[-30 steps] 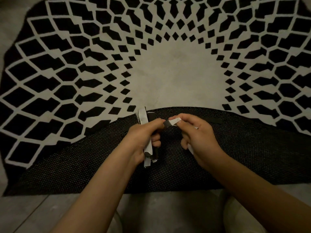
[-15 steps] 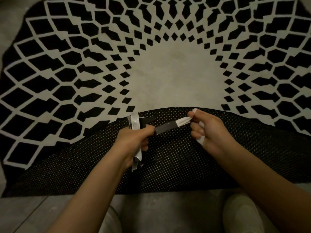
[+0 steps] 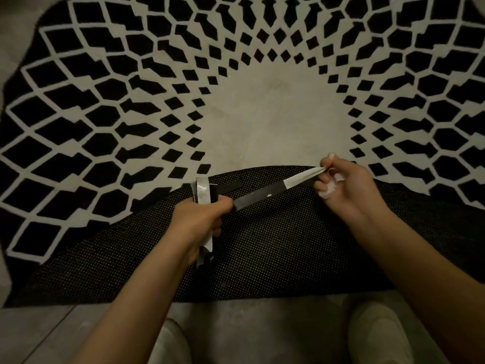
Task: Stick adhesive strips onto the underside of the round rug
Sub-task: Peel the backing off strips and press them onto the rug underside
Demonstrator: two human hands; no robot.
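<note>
On grey floor (image 3: 47, 334), folded rug (image 3: 262, 122) shows dotted underside; left hand (image 3: 199, 222) grips strips (image 3: 258, 198), right hand (image 3: 346, 185) pinches backing (image 3: 301, 177).

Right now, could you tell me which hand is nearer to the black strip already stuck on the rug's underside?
Left. The left hand sits just below the stuck strip, while the right hand is off to its right, pulling the white backing.

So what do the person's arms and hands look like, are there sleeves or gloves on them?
No gloves and no sleeves in view: both forearms are bare right down to the bottom of the picture. The left hand and the right hand show no rings, watch or bracelet that I can see. The fingers on the right hand have pale, light-looking nails. The light is dim, so small details could be missed.
</note>
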